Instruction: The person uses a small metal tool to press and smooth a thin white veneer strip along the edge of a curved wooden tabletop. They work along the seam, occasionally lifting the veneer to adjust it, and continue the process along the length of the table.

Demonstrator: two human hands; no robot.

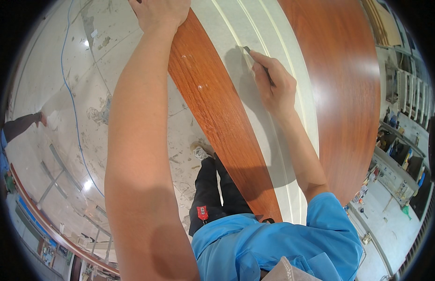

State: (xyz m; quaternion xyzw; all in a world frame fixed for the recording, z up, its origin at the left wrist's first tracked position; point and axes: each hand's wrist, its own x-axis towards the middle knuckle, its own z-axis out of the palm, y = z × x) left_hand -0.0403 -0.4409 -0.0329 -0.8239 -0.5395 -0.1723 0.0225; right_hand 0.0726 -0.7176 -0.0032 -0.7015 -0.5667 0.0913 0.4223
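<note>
Overhead, right hand [276, 86] gripping dark tool [259, 63]

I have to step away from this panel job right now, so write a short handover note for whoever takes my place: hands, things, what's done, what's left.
Left hand: pressed on the upper edge of the reddish wood strip, steadying it; holds nothing visible.
Right hand: grips a thin dark tool, tip at the cream moulded panel near its grooves.
The panel stands upright between wood-grain surfaces; the floor is marked, with a blue cable.
Done: cannot tell from the surface.
Left: likely the panel below the tool tip.
</note>
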